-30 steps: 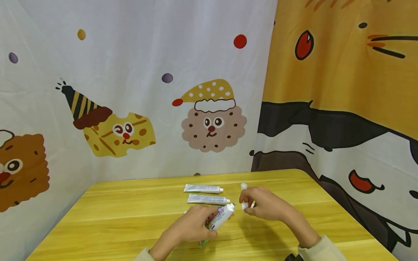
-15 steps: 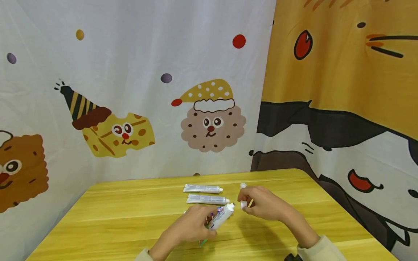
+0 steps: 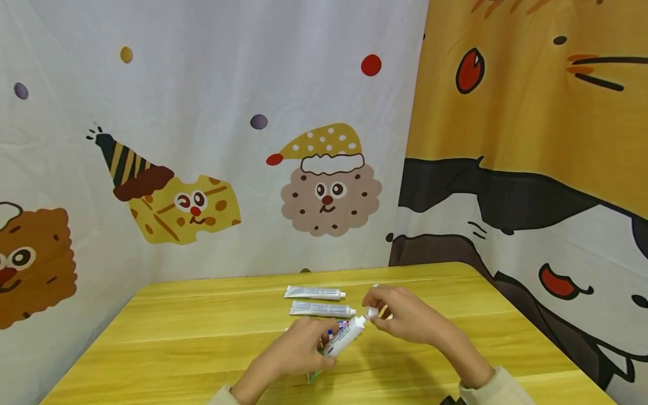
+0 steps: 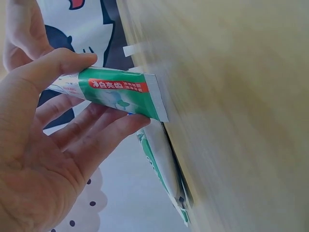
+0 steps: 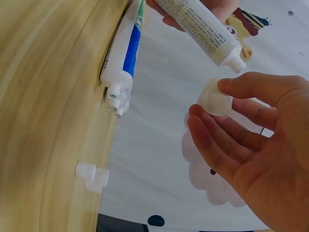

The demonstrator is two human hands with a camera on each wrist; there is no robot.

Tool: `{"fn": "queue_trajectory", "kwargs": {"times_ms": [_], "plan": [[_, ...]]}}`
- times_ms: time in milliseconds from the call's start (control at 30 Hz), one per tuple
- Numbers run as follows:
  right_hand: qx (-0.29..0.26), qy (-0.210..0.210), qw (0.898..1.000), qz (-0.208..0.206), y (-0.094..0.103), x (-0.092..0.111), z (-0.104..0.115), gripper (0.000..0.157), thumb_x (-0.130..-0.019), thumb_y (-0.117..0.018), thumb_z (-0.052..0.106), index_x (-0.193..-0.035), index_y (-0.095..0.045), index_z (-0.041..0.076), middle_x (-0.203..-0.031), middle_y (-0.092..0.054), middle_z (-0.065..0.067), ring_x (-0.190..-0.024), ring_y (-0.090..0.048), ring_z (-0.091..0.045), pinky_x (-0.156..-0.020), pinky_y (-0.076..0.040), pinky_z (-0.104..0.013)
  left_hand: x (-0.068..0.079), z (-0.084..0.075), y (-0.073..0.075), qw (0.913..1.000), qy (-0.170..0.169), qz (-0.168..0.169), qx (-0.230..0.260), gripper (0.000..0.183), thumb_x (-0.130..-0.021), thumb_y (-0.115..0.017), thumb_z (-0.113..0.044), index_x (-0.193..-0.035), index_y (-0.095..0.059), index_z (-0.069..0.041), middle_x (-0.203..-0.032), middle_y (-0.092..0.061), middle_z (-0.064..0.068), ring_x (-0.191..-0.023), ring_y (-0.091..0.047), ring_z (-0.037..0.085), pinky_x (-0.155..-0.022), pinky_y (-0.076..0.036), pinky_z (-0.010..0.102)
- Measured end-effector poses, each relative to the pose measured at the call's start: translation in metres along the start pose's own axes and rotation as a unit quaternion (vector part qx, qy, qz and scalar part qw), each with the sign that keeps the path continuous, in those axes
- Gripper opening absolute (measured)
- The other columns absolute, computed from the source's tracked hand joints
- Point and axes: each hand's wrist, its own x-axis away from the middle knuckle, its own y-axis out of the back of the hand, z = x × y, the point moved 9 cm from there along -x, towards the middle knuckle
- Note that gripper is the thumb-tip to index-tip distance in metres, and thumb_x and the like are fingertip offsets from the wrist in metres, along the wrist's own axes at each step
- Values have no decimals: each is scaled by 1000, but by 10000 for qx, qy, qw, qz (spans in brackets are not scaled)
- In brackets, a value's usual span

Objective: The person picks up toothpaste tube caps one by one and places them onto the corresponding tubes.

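Observation:
My left hand (image 3: 302, 347) grips a toothpaste tube (image 3: 345, 338) above the table, its uncapped nozzle tilted up to the right. The left wrist view shows the green printed side of this tube (image 4: 113, 94) and its flat crimped end, pinched between thumb and fingers. My right hand (image 3: 407, 316) pinches a white cap (image 5: 215, 100) between thumb and fingertips. That cap is just off the nozzle, with a small gap visible in the right wrist view. Part of another tube (image 3: 314, 377), with green print, lies beneath my left hand, mostly hidden.
Two more white tubes, a far one (image 3: 314, 292) and a nearer one (image 3: 322, 309), lie side by side on the wooden table (image 3: 192, 332). Two loose white caps (image 5: 86, 171) stand on the tabletop past my right hand. A cartoon-printed curtain (image 3: 212, 84) hangs behind.
My right hand has moved slightly left and brought the cap up close to the tube's nozzle. The left hand and its tube have stayed nearly still.

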Motion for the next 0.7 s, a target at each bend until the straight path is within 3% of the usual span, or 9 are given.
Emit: {"fn": "queue_trajectory", "kwargs": {"times_ms": [200,700], "plan": [[264,-40,9996,-57,1,0,1,19,-96,-69,11,-114,-73,12,-107,-72,2,-92,-66,-5,-74,-60,-28,0,1,-1,10000,19,-25,-24,27,-77,-83,-20,-92,-61,-23,-83,-63,-12,-69,-57,0,-60,-49,17],[190,25,9995,-233,0,-1,1,17,-95,-68,8,-111,-72,12,-108,-72,1,-93,-69,-8,-79,-61,-28,1,2,-1,9999,21,-82,-56,28,-77,-84,-22,-93,-62,-23,-83,-63,-12,-69,-58,-1,-60,-49,17]]}}
